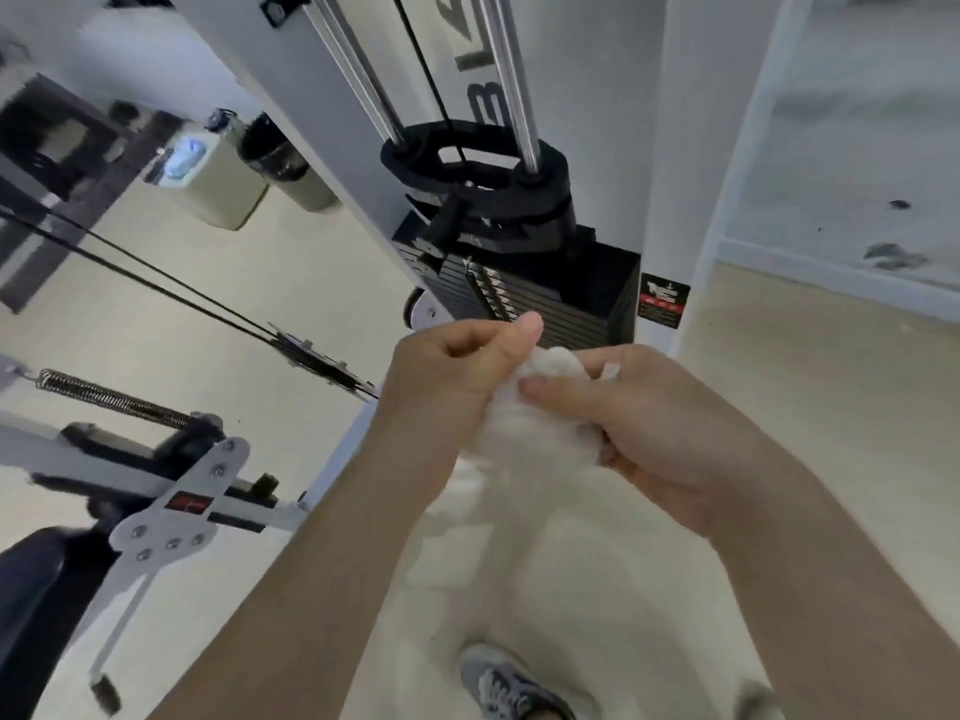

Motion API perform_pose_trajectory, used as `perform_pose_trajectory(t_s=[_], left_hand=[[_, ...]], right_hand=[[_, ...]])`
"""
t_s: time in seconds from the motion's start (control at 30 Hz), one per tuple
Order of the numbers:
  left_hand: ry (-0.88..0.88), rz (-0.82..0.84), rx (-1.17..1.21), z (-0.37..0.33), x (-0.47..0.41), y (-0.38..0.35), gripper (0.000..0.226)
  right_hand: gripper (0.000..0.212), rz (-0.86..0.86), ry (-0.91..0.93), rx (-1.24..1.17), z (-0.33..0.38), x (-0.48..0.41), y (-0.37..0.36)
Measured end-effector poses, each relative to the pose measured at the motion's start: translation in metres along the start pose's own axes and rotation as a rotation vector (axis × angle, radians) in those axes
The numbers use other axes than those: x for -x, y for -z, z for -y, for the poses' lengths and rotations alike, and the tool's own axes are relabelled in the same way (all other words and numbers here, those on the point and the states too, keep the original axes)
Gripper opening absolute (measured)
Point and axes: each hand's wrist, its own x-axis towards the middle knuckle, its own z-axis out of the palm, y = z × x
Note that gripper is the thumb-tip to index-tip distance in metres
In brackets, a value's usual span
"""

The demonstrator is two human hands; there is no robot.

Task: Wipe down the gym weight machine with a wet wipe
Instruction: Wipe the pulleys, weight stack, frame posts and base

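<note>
A crumpled white wet wipe [535, 413] is bunched between both my hands at the centre of the view. My left hand [452, 376] grips its left side, thumb up. My right hand [649, 423] holds the right side, thumb pressed onto the wad. Just beyond my hands stands the weight machine's black weight stack [561, 298], with chrome guide rods [514, 80] rising from it inside a white frame [660, 148]. Neither hand touches the machine.
To the left, black cables [156, 283] run diagonally, with a spring [109, 397] and a white bracket arm [182, 511] of the machine below them. A black seat pad [36, 589] is at lower left. My grey shoe [509, 688] stands on the pale floor.
</note>
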Motion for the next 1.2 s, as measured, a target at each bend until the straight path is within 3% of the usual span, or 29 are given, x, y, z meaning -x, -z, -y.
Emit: perform_pose_trajectory(t_s=[0.17, 0.27, 0.33, 0.43, 0.5, 0.6, 0.67, 0.77, 0.83, 0.97, 1.03, 1.1, 1.13, 1.2], left_hand=[[0.08, 0.008, 0.168, -0.017, 0.072, -0.025, 0.042], [0.113, 0.022, 0.179, -0.04, 0.124, -0.035, 0.058], [0.126, 0.075, 0.165, -0.061, 0.151, -0.035, 0.057], [0.141, 0.099, 0.243, -0.098, 0.19, -0.03, 0.036], [0.14, 0.031, 0.34, -0.117, 0.215, -0.028, 0.043], [0.113, -0.064, 0.424, -0.142, 0.248, -0.029, 0.052], [0.094, -0.123, 0.462, -0.157, 0.265, -0.03, 0.038], [0.064, -0.293, 0.528, -0.178, 0.282, -0.026, 0.012], [0.036, -0.455, 0.53, -0.187, 0.291, -0.019, 0.017], [0.061, -0.61, 0.63, -0.199, 0.3, 0.009, 0.022], [0.131, -0.587, 0.765, -0.197, 0.298, 0.028, 0.022], [0.169, -0.537, 0.83, -0.189, 0.297, 0.052, 0.014], [0.157, -0.494, 0.814, -0.186, 0.298, 0.061, 0.01], [0.139, -0.4, 0.561, -0.179, 0.302, 0.077, 0.02]], right_hand=[[0.026, 0.037, 0.079, -0.304, 0.023, 0.067, 0.014], [0.031, 0.044, 0.056, -0.405, 0.048, 0.111, 0.012], [0.034, -0.048, 0.061, -0.349, 0.072, 0.139, 0.01], [0.035, -0.167, 0.113, -0.216, 0.113, 0.178, 0.008], [0.037, -0.133, 0.094, -0.088, 0.131, 0.202, 0.004], [0.064, 0.06, -0.06, 0.146, 0.145, 0.234, -0.016], [0.044, 0.153, -0.086, 0.161, 0.151, 0.25, -0.033], [0.025, 0.062, -0.063, -0.004, 0.161, 0.26, -0.05], [0.02, -0.017, -0.045, -0.058, 0.172, 0.264, -0.063], [0.027, -0.038, 0.224, 0.384, 0.195, 0.268, -0.101], [0.036, -0.007, 0.31, 0.696, 0.203, 0.264, -0.118], [0.031, 0.021, 0.345, 1.045, 0.208, 0.255, -0.137], [0.024, 0.024, 0.36, 1.181, 0.211, 0.251, -0.146], [0.011, 0.037, 0.401, 1.314, 0.217, 0.241, -0.163]])
